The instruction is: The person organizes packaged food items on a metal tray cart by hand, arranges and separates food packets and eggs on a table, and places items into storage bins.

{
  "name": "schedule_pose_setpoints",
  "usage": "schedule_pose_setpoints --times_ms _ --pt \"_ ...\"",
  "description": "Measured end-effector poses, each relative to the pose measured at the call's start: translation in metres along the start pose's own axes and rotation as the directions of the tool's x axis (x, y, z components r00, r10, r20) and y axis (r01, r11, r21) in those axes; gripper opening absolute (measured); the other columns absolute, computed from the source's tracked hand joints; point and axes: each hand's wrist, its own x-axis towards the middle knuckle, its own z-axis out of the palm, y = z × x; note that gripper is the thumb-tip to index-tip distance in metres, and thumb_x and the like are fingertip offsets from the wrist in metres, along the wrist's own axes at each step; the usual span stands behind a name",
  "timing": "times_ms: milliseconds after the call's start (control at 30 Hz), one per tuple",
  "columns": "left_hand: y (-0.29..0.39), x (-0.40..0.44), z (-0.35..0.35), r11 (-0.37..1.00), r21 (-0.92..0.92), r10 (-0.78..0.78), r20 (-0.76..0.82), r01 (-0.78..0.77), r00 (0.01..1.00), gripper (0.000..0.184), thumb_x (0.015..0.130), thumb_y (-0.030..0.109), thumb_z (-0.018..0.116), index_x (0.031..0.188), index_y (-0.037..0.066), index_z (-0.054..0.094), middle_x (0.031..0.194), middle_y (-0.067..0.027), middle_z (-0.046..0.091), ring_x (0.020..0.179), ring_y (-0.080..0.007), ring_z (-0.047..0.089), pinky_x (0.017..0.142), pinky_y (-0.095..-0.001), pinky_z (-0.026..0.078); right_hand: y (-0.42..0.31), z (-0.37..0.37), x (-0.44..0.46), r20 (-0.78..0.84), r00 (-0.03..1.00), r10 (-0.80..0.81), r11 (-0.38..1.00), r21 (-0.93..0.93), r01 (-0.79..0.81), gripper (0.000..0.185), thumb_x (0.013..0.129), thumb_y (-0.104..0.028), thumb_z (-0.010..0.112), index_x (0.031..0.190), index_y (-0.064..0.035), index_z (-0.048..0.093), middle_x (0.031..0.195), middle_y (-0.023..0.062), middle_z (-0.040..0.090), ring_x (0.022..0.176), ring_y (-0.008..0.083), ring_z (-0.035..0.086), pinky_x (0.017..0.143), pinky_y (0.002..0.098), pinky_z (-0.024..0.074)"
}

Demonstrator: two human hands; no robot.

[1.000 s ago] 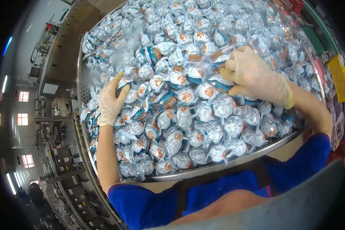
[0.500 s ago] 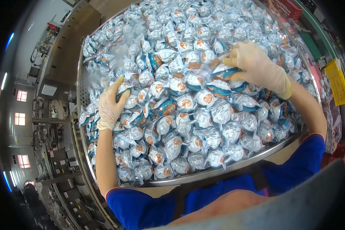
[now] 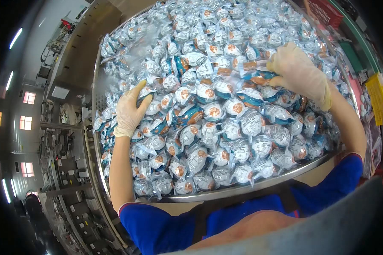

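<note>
Two gloved hands in play: the right hand (image 3: pixel 298 69) curls at a brown-banded packet (image 3: pixel 249 66) atop the heap, clamped or not, I can't tell; the left hand (image 3: pixel 129 112) rests leftward, thumb and forefinger apart. A light fingertip touch should spare the film. Around them, the metal tray (image 3: pixel 200 196) brims with packets!

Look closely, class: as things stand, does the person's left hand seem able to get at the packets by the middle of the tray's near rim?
Probably yes. The left hand looks open, nothing covers the packets by the near rim, and the right hand is clear of them.
</note>
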Motion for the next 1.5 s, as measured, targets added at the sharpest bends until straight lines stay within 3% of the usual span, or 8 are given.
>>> schedule_pose_setpoints --times_ms 67,200,467,833,867,1067,1333,1500 --pt "0.003 -0.001 -0.001 1.0 -0.01 -0.002 -0.012 0.002 1.0 0.048 0.089 0.034 0.069 0.131 0.011 0.064 0.106 -0.0184 0.071 0.094 -0.0356 0.066 0.085 -0.0431 0.051 -0.009 -0.012 0.003 0.056 0.998 0.001 0.986 -0.168 0.009 0.036 0.071 -0.037 0.081 0.08 -0.0045 0.07 0.081 0.009 0.063 0.08 0.0261 0.06 0.08 0.0358 0.0454" --pt "0.001 -0.001 0.0 1.0 0.006 0.011 -0.031 -0.011 0.999 0.047 0.089 0.035 0.069 0.129 0.011 0.066 0.105 -0.0181 0.072 0.092 -0.0355 0.067 0.083 -0.0427 0.052 -0.017 -0.025 0.025 -0.198 0.964 -0.176 0.951 0.218 0.218 0.032 0.072 -0.034 0.08 0.083 -0.0043 0.072 0.081 0.0115 0.064 0.085 0.0286 0.064 0.077 0.0397 0.0489" --pt "0.002 -0.002 -0.004 0.998 -0.01 -0.062 0.051 0.063 0.997 0.048 0.092 0.037 0.067 0.133 0.013 0.063 0.118 -0.0181 0.07 0.107 -0.0356 0.066 0.092 -0.0408 0.051 -0.059 0.026 0.07 -0.085 0.995 -0.061 0.864 0.494 0.095 0.036 0.073 -0.035 0.078 0.071 -0.0005 0.068 0.071 0.0173 0.065 0.073 0.0367 0.066 0.073 0.0451 0.0526" --pt "-0.004 -0.002 0.002 1.0 -0.016 0.013 -0.082 -0.015 0.997 0.046 0.087 0.04 0.069 0.124 0.012 0.069 0.093 -0.0163 0.072 0.084 -0.0341 0.068 0.077 -0.0427 0.053 -0.054 0.009 0.082 0.007 0.988 -0.156 0.919 0.367 0.143 0.038 0.073 -0.035 0.081 0.078 0.001 0.069 0.075 0.0165 0.067 0.075 0.0364 0.067 0.076 0.045 0.0534" --pt "-0.002 -0.003 -0.002 0.998 0.002 -0.062 0.044 0.062 0.997 0.048 0.092 0.041 0.066 0.131 0.013 0.064 0.112 -0.0172 0.071 0.102 -0.0348 0.067 0.088 -0.0419 0.052 -0.058 0.008 0.087 -0.041 0.987 -0.156 0.91 0.383 0.16 0.04 0.073 -0.036 0.081 0.084 0.0016 0.07 0.079 0.0171 0.068 0.079 0.0359 0.068 0.077 0.0448 0.0535" --pt "-0.012 -0.003 0.008 1.0 -0.001 0.012 -0.06 -0.012 0.998 0.048 0.089 0.043 0.068 0.127 0.014 0.067 0.097 -0.0174 0.071 0.089 -0.0349 0.068 0.079 -0.0434 0.053 -0.065 0.013 0.097 -0.089 0.967 -0.237 0.749 0.618 0.24 0.062 0.074 -0.028 0.083 0.125 0.0015 0.065 0.11 0.0193 0.066 0.107 0.0371 0.061 0.097 0.0416 0.0483" --pt "-0.018 -0.005 0.009 0.999 0.001 0.033 -0.107 -0.033 0.994 0.048 0.086 0.046 0.07 0.124 0.017 0.07 0.094 -0.0169 0.073 0.087 -0.0351 0.069 0.079 -0.0439 0.054 -0.067 0.017 0.103 0.002 0.981 -0.195 0.768 0.622 0.151 0.054 0.078 -0.024 0.082 0.123 0.0017 0.067 0.111 0.0197 0.07 0.103 0.0329 0.068 0.091 0.0389 0.0542" --pt "-0.01 0.002 0.004 0.999 -0.028 -0.038 0.034 0.039 0.999 0.049 0.087 0.049 0.066 0.124 0.017 0.071 0.095 -0.0173 0.073 0.089 -0.0344 0.069 0.08 -0.043 0.054 -0.049 -0.008 0.111 0.311 0.939 -0.145 0.543 0.819 -0.187 0.058 0.089 -0.032 0.075 0.131 0.0058 0.06 0.117 0.02 0.07 0.101 0.0277 0.07 0.089 0.0367 0.0566"
